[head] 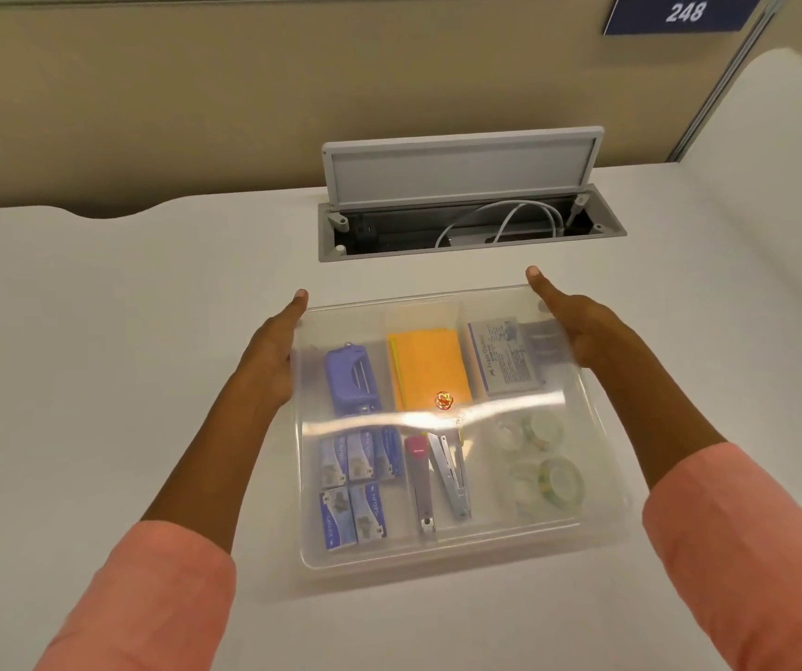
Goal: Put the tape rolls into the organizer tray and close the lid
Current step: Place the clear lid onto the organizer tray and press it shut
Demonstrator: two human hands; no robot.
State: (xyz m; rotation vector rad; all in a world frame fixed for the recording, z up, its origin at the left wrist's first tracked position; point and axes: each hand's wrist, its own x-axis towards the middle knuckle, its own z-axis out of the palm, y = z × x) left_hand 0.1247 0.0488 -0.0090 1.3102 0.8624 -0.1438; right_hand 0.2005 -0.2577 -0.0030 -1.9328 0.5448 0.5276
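The tape rolls [541, 464] lie in the tray [604, 496], in its near right compartment, seen blurred through the clear lid [437, 421], which sits over the tray; whether it is fully seated cannot be told. The tray rests on the table [98, 331].

In the tray's near middle compartment lie a pink-handled tool [419, 481] and a metal staple remover [451, 477]. Its near left compartment holds blue staple boxes [353, 486]. The far left one holds a purple punch [351, 377], the far middle one orange notes [430, 368], and the far right one a pale printed box [505, 355].

The left hand [273, 348] lies flat against the tray's left edge, fingers straight and together, thumb pointing away. The right hand [583, 326] lies the same way against the right edge, at the far corner. Neither is curled around anything; both press the lid's sides. Pink sleeves [161, 602] cover the forearms.

Beyond the tray an open grey cable hatch [466, 201] is set in the table, white cables [510, 220] inside. Further right of the tray, up on the wall, a blue sign [684, 12] reads 248.
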